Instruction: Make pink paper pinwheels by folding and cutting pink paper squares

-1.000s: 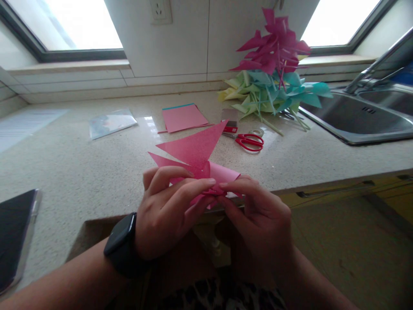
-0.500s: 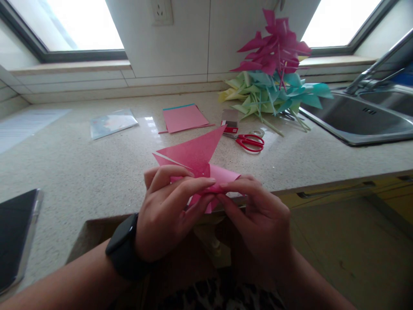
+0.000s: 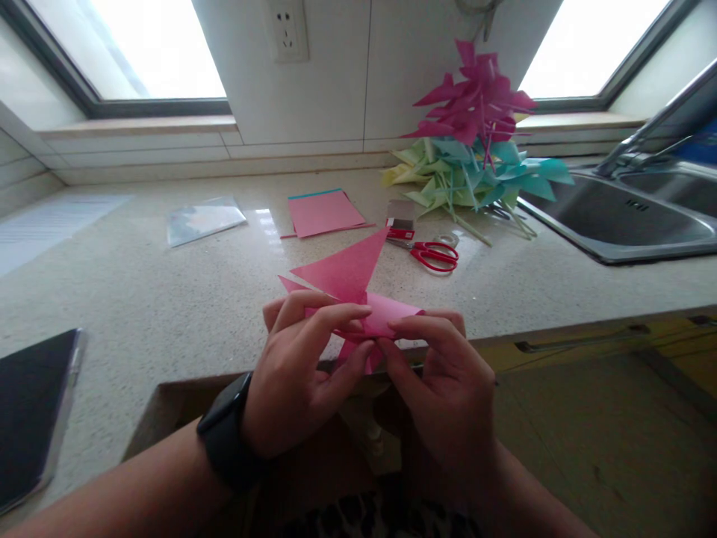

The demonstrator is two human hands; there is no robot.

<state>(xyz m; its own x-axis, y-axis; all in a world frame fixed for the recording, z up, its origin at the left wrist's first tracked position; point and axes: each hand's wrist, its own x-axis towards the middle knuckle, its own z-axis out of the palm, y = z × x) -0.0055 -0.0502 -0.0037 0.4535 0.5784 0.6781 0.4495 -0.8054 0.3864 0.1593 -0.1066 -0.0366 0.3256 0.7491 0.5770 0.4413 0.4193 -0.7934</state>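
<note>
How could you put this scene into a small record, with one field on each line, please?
Left hand: holds pink paper, partly cut into pointed flaps
Right hand: pinches the same paper, fingertips close to the left hand's
Left wrist: black watch
Beyond the hands, on the counter: flat pink sheets with a blue edge; red-handled scissors
Far right: sink
Beside sink: magenta, aqua and yellow-green paper shapes, piled
Near left: dark flat device

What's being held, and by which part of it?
A pink paper shape with pointed flaps: the left grip and right grip hold it by its near edge.
</note>
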